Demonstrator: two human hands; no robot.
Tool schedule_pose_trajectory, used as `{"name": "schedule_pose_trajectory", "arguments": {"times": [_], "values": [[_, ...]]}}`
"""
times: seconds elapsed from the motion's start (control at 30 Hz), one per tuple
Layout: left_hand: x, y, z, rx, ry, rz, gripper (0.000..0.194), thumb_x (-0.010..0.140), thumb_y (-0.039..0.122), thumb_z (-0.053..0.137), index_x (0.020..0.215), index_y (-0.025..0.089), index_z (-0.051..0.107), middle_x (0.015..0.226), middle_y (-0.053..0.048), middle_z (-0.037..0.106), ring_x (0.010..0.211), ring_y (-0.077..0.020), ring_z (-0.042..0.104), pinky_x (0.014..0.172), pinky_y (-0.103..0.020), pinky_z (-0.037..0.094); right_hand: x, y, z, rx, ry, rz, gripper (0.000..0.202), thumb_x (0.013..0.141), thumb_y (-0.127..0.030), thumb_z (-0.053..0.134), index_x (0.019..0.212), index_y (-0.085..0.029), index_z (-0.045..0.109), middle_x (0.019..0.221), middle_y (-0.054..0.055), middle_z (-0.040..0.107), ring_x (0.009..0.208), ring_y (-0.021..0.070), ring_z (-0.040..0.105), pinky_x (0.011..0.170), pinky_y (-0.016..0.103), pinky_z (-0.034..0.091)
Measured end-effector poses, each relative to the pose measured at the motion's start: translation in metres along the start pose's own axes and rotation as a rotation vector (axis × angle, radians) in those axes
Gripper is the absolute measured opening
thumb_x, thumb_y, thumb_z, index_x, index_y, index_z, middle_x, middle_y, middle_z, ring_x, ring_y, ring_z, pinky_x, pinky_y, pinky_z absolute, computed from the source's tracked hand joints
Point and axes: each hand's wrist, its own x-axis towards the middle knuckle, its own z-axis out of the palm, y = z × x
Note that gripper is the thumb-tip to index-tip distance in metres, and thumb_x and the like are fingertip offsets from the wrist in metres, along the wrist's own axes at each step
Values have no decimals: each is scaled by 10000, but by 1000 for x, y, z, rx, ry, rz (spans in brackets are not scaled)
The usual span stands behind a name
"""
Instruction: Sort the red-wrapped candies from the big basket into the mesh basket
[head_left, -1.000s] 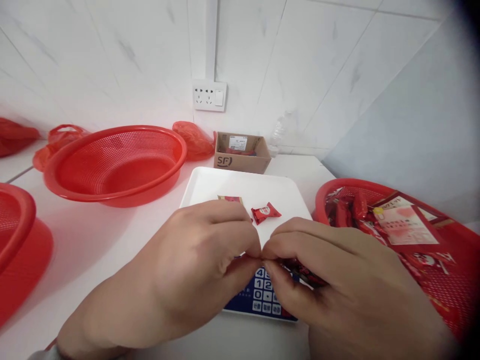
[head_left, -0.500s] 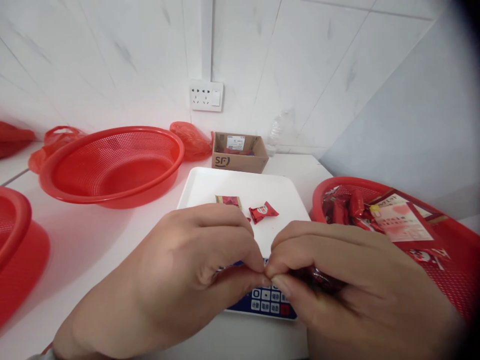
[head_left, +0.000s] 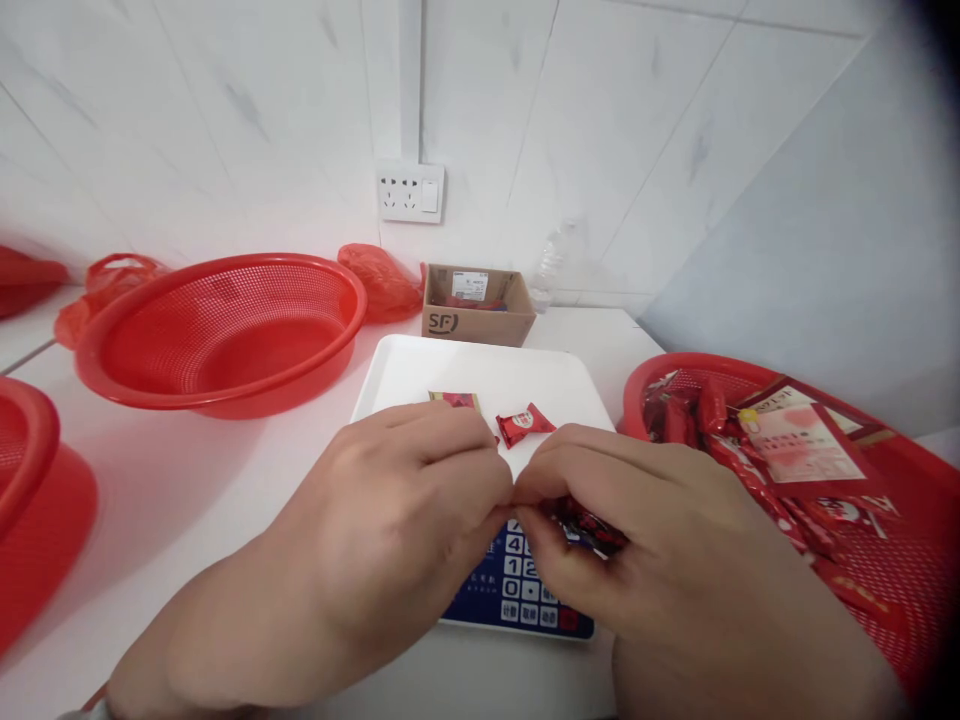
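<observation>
Holding packet (head_left: pixel 590 527) in right grip (head_left: pixel 660 515), above scale's (head_left: pixel 525 367) near edge. Cannot tell left grip's (head_left: pixel 397 500) hold. Likely slippery; pinch end.

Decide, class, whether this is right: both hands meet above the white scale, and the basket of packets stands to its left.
The side is wrong: in the head view, the basket of packets stands to the right of the white scale. The left hand and right hand do meet above it.
</observation>
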Motion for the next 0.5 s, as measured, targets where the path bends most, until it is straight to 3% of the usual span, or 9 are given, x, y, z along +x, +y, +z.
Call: {"name": "schedule_pose_trajectory", "arguments": {"times": [0.2,0.37,0.5], "values": [[5,2,1,-149,96,-44,187,911,104,659,732,132,703,731,-13,685,640,-101,616,553,-190,500,7,3,-8,196,118,-12,176,742,-77,508,630,-208,547,527,-77,509,454,67,424,433,192,317],[6,1,-3,-511,267,-138,119,802,140,823,783,212,731,774,25,709,663,-101,660,568,-179,545,8,8,-18,398,150,118,175,785,-96,523,687,-227,586,590,-65,614,491,78,533,442,169,393],[5,2,-4,-665,333,-230,144,753,181,869,732,255,747,739,28,711,614,-119,632,512,-221,521,17,20,-9,359,42,194,174,882,-144,537,781,-224,654,650,-28,672,562,125,617,498,215,474]]}}
